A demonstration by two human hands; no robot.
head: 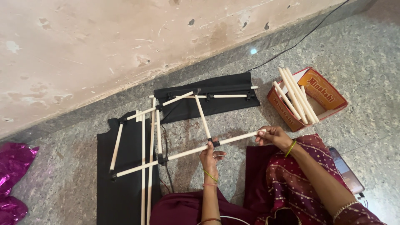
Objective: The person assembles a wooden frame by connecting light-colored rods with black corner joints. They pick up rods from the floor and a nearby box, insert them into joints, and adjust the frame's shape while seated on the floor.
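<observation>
Seen from above, we hold a frame of white rods joined by small black connectors, which lies on the speckled floor partly over black fabric. Our left hand pinches the long rod at a connector, fingers closed around it; our right hand grips the same rod near its free end, fingers closed. We judge that bending this rod between both hands could pop it out of the connector, or twist the joints farther along. At upper right stands an open, orange-red rectangular cardboard box with yellow printing, flap raised, holding spare rods. A crumpled magenta foil wrapper lies at far left.
</observation>
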